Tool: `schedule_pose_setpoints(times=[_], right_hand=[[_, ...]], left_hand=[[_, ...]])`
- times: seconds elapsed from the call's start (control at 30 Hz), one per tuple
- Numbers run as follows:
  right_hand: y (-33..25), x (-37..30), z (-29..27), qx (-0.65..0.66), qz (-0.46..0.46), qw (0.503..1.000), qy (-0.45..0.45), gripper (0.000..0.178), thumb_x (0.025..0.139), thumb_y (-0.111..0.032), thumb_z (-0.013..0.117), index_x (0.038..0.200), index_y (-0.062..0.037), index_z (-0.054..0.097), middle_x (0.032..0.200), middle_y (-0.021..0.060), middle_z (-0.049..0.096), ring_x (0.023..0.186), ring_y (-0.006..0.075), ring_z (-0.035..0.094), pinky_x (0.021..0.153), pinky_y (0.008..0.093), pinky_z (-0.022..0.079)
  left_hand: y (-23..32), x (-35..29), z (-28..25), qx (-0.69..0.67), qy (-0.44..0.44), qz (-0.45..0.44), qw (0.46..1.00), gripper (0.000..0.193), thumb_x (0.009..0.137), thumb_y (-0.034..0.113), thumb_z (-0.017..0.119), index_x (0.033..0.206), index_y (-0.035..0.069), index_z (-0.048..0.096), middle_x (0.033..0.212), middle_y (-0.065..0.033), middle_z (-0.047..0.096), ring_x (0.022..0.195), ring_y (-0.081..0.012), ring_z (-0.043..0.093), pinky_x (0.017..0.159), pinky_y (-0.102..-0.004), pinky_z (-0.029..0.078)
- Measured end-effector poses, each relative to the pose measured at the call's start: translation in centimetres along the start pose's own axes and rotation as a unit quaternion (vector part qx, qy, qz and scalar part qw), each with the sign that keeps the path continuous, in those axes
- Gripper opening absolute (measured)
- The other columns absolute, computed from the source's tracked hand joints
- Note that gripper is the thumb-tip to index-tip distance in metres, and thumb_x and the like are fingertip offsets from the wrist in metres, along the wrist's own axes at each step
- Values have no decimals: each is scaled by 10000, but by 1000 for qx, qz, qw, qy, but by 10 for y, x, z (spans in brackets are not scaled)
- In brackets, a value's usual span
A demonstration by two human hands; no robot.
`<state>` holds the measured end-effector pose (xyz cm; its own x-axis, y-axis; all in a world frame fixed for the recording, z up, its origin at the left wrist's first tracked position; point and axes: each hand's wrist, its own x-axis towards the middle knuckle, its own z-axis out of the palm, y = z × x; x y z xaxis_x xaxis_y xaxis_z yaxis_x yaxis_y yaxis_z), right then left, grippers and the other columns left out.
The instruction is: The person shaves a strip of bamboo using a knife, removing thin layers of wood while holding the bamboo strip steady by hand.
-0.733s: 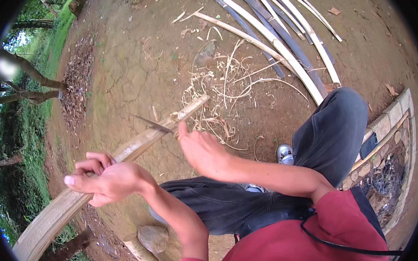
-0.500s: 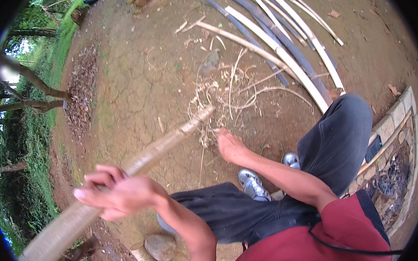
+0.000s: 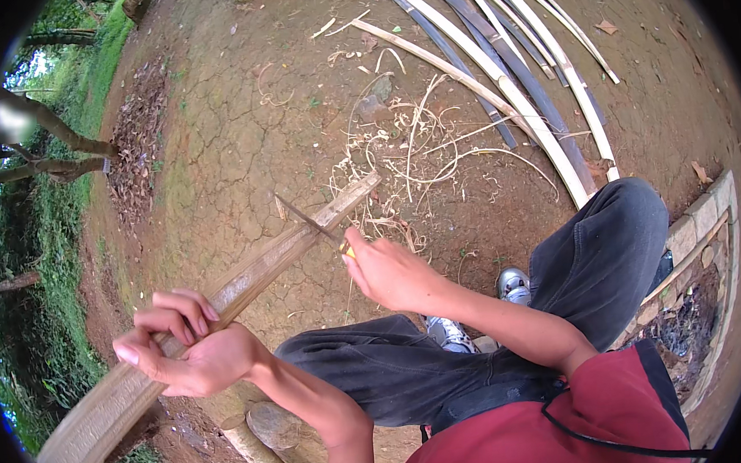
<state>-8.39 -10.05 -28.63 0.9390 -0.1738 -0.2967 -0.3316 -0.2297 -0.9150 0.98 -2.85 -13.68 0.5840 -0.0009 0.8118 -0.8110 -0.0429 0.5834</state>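
Note:
A long, pale split-bamboo strip (image 3: 258,272) runs diagonally from the lower left toward the middle. My left hand (image 3: 186,345) holds it from beneath, palm up, its fingers loosely curled over the edge. In my right hand (image 3: 394,272) is a knife (image 3: 312,223), with a bit of yellow showing at the handle. Its narrow dark blade lies crosswise over the strip, not far from the far end. Most of the handle is hidden in my fist. Around the strip's far end, thin curled shavings (image 3: 434,160) are scattered on the ground.
Long pale and dark strips (image 3: 543,132) lie on the bare soil at upper right. A stone-edged pit (image 3: 684,221) borders the right side. Behind my left forearm are a log (image 3: 261,459) and a stone (image 3: 274,424). Trees (image 3: 50,132) stand at the left.
My right hand has moved back toward me along the strip, and the knife now shows clearly across it. My left hand still holds the strip, shifted slightly.

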Motion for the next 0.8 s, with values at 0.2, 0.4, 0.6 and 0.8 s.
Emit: schedule_pose_setpoints(times=[0.2,0.4,0.6,0.8], right_hand=[[37,21,27,-51,-1,994,91,184,927,-108,457,1024,47,438,556,205,554,519,403,586,525,500,483],[21,15,25,-116,-35,986,113,127,902,-8,436,1025,21,425,621,178,608,549,292,645,415,384,515],[0,18,29,-135,-24,989,52,219,818,86,447,1032,45,434,668,207,636,613,342,670,483,406,551],[67,39,35,-136,53,986,83,171,872,7,430,1032,63,448,737,236,642,700,368,670,602,468,543]], left_hand=[[0,1,2,13,66,-49,997,438,978,321,392,610,146,232,506,21,210,398,-71,178,334,-210,149],[-2,0,3,37,108,-65,991,352,915,205,396,617,152,215,533,27,210,459,-82,199,386,-232,148],[-12,13,-15,31,140,-75,987,407,941,263,403,595,168,212,501,45,195,410,-75,151,340,-232,129],[-1,-1,-9,58,142,-58,987,392,932,259,402,598,163,220,503,37,202,415,-79,162,347,-237,120]])
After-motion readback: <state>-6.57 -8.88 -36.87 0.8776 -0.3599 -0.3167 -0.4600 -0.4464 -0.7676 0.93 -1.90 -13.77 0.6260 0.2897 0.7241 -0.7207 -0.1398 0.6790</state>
